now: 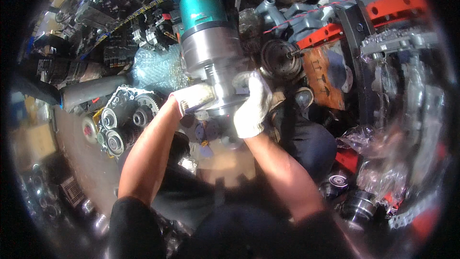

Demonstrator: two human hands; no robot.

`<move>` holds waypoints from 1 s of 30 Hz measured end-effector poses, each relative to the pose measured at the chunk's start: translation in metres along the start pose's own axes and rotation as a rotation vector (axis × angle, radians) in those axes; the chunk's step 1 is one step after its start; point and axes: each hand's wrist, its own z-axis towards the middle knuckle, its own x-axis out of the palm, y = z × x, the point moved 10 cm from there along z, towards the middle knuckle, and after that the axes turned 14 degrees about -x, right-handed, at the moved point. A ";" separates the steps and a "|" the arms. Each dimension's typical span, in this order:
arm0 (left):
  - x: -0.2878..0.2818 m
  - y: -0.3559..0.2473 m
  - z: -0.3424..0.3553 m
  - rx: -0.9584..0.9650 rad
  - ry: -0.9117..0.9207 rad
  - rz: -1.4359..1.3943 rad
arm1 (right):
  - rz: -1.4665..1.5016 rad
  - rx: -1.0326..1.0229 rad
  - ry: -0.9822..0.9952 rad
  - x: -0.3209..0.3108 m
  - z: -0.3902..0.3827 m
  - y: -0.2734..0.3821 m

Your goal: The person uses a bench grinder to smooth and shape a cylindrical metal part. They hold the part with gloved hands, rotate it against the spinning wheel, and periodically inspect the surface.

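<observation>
A large stepped metal cylinder (pixel 211 47) is in the middle, its bright, smooth body joined to a teal cylinder (pixel 201 8) with black rings at the far end. Towards me it narrows to a shiny neck and a flange (pixel 221 101). My left hand (pixel 195 98), in a white knit glove, is closed on the left side of this near end. On the opposite side my right hand (pixel 254 100), gloved likewise, grips it with the thumb up along the neck. Most of the fingertips are hidden behind the metal.
Left of my forearm lies an open housing with several gears (pixel 115 141). Bubble wrap (pixel 160 67) is behind it. To the right are a round metal drum (pixel 281 59), a brown cardboard piece (pixel 326 79), a red beam (pixel 393 7) and plastic-wrapped parts (pixel 417 115).
</observation>
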 end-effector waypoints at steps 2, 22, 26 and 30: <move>0.000 -0.012 -0.002 0.125 -0.062 0.298 | 0.045 0.139 -0.117 -0.003 -0.008 -0.015; 0.021 -0.021 0.016 0.497 -0.118 0.753 | 0.481 0.452 -0.232 0.009 -0.027 -0.058; -0.006 0.008 0.014 0.076 -0.019 0.018 | 0.497 0.464 -0.289 0.009 -0.031 -0.066; 0.002 -0.018 0.000 0.480 0.106 0.101 | 0.545 0.449 -0.239 0.009 -0.032 -0.063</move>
